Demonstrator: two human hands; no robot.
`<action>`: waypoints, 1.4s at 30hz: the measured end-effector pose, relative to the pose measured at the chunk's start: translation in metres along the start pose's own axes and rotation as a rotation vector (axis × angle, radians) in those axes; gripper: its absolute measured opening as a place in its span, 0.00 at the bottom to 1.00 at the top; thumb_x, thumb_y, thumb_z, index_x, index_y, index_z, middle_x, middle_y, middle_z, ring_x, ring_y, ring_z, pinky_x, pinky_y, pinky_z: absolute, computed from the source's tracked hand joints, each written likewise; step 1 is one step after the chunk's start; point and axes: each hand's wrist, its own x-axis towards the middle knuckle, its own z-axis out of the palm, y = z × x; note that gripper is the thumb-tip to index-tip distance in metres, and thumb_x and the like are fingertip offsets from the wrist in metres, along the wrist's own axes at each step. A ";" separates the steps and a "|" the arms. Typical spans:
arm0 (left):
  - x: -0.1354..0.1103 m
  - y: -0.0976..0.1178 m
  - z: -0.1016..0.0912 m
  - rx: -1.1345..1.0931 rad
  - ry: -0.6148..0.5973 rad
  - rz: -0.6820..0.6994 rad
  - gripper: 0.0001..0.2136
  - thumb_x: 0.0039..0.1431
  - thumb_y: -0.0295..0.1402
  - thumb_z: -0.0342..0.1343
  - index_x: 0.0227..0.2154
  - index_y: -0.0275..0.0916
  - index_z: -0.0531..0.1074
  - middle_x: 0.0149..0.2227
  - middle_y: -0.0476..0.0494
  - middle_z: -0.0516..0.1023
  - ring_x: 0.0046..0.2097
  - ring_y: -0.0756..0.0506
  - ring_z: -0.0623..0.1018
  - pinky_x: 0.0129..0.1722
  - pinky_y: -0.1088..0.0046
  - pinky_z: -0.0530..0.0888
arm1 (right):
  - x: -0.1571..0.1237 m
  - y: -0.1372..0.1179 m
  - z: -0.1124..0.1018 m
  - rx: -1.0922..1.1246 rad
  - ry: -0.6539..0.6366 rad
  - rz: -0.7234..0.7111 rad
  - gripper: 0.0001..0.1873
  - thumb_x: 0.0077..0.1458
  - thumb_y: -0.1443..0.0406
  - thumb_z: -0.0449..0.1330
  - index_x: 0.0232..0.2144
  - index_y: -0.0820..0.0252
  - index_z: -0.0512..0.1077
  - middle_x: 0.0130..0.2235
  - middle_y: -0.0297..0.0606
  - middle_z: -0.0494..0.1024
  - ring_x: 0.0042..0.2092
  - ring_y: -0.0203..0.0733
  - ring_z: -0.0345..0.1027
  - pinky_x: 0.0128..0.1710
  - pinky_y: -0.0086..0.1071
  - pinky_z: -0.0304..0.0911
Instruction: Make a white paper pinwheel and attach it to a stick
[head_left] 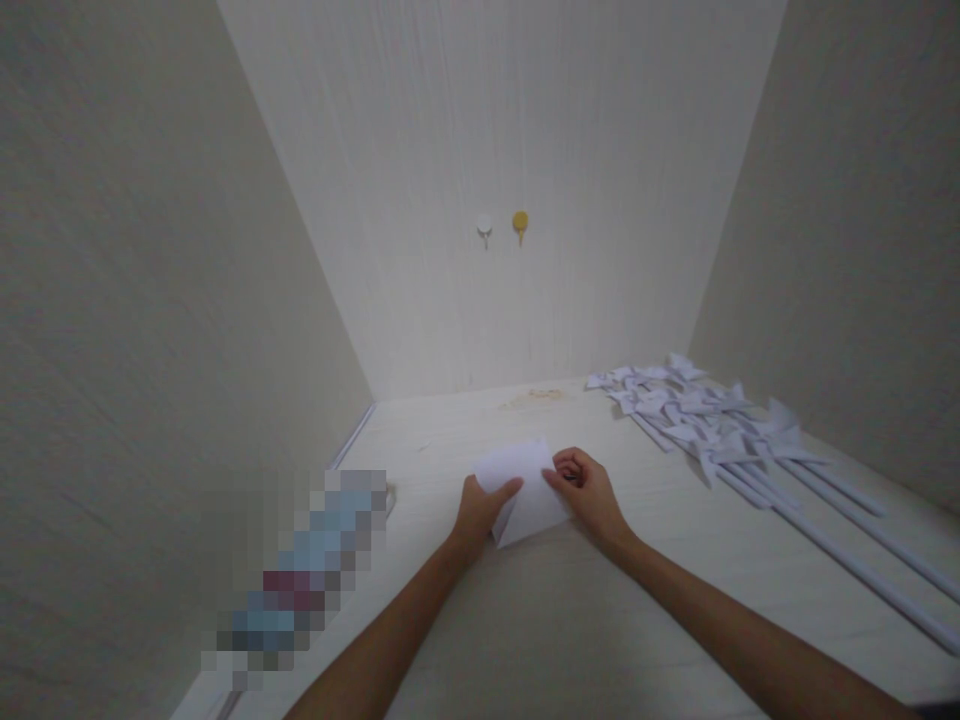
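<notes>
The left hand (pixel 474 512) grips and the right hand (pixel 592 495) pinches a folded white paper sheet (pixel 532 508) over the pale streaked tabletop (pixel 427 450); farther right lie white paper pinwheels on sticks (pixel 705 442); beyond, a round yellow wall hook (pixel 520 221)

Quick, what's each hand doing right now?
Left hand: holding the white paper, thumb on top.
Right hand: curled, thumb at the paper's right edge; grip unclear.

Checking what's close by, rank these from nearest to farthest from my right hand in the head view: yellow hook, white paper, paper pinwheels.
1. White paper: touching the right hand, on its left.
2. Paper pinwheels: apart from it, to its right.
3. Yellow hook: up on the far wall.
</notes>
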 end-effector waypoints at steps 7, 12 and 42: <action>-0.005 0.003 0.002 0.199 -0.034 0.088 0.20 0.31 0.33 0.63 0.30 0.28 0.70 0.31 0.34 0.76 0.31 0.43 0.75 0.28 0.72 0.71 | -0.001 -0.004 -0.002 -0.058 0.118 -0.059 0.11 0.41 0.61 0.58 0.28 0.61 0.66 0.21 0.30 0.63 0.22 0.31 0.56 0.21 0.25 0.54; -0.008 0.006 0.002 0.238 -0.128 0.125 0.18 0.35 0.34 0.61 0.31 0.29 0.70 0.31 0.35 0.76 0.32 0.43 0.75 0.30 0.71 0.71 | -0.001 -0.006 -0.004 -0.103 0.139 -0.158 0.09 0.44 0.63 0.56 0.30 0.60 0.67 0.24 0.32 0.65 0.24 0.33 0.57 0.23 0.26 0.55; -0.011 0.004 0.002 0.280 -0.257 0.181 0.08 0.38 0.34 0.58 0.22 0.33 0.72 0.23 0.44 0.75 0.26 0.47 0.72 0.23 0.76 0.67 | -0.005 -0.013 -0.010 -0.576 0.381 -0.546 0.02 0.44 0.67 0.57 0.21 0.59 0.68 0.28 0.34 0.65 0.33 0.39 0.61 0.36 0.36 0.52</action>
